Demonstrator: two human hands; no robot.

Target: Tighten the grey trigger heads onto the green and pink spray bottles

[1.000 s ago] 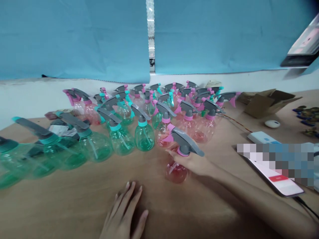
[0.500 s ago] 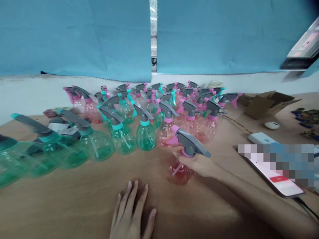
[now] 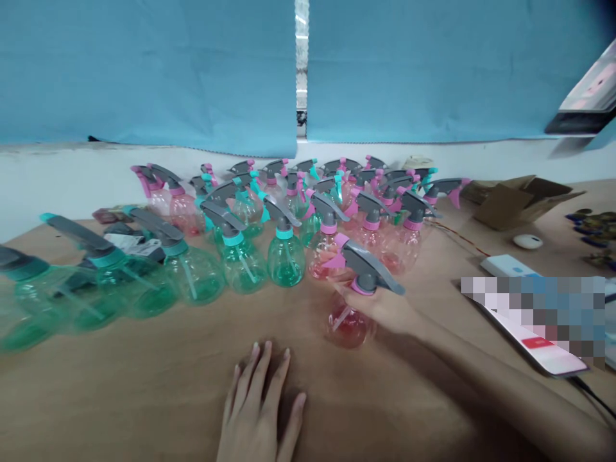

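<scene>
My right hand (image 3: 382, 308) is wrapped round the neck of a pink spray bottle (image 3: 349, 324) with a grey and pink trigger head. The bottle stands upright at the table's middle right, just in front of other pink spray bottles (image 3: 370, 240). Palm down, my left hand (image 3: 260, 410) lies on the wooden table (image 3: 158, 391) near the front edge of the view, fingers spread, holding nothing. A row of green spray bottles (image 3: 286, 260) with turquoise collars runs from the centre to the left. Behind them, several more pink and green bottles stand close together.
To the right are a phone (image 3: 543, 350) with a cable, a white box (image 3: 510, 266), a white computer mouse (image 3: 528, 241) and an open cardboard box (image 3: 510, 202). Dark crumpled packets (image 3: 120, 237) lie behind the green row. A blue curtain (image 3: 154, 77) hangs at the back.
The view has shifted slightly, so the bottles on the left appear a little further right. My right hand keeps its hold on the pink spray bottle; my left hand stays flat.
</scene>
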